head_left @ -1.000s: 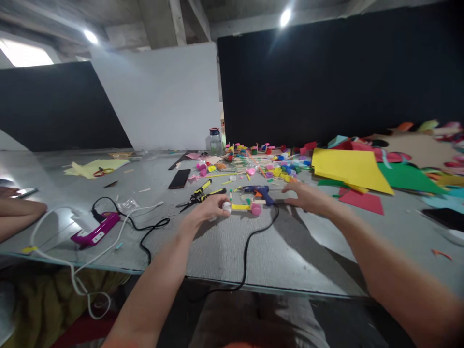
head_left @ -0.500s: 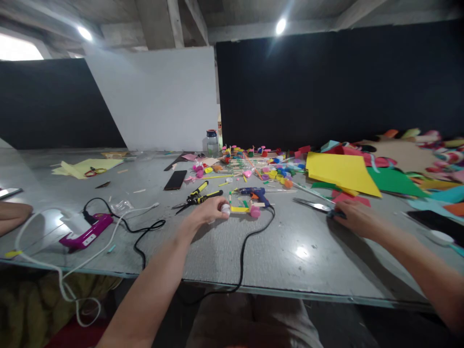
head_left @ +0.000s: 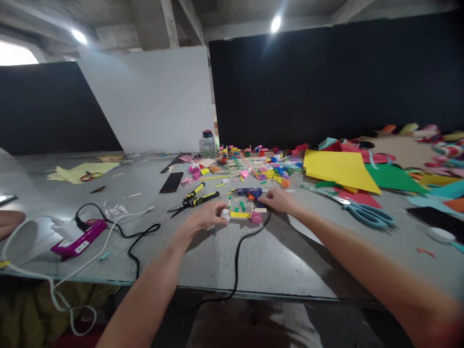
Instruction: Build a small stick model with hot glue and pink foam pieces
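Observation:
My left hand [head_left: 213, 214] is closed on a white bottle cap [head_left: 225, 215] at the left end of a small craft piece, pinching it between thumb and fingers. That piece has a yellow strip [head_left: 239, 215] along its front and a pink cap [head_left: 256, 217] at its right end. Just behind it lies a blue hot glue gun [head_left: 250, 192] with an orange trigger. My right hand [head_left: 276, 200] has its fingers closed at the glue gun's handle, which they partly hide. To the right, blue-handled scissors [head_left: 368, 213] rest on the table, out of my hands.
Yellow-black pliers [head_left: 195, 199] and a dark phone [head_left: 171, 182] lie left of the glue gun. Its black cord [head_left: 237, 261] drops over the front edge. A purple power strip [head_left: 81, 240] sits left. Caps and sticks cover the back; yellow paper [head_left: 337, 169] lies right. Another person's arm [head_left: 10, 223] shows far left.
My right hand has let go of the scissors and moved left to the glue gun's handle. My left hand stays on the white cap. The view has shifted slightly.

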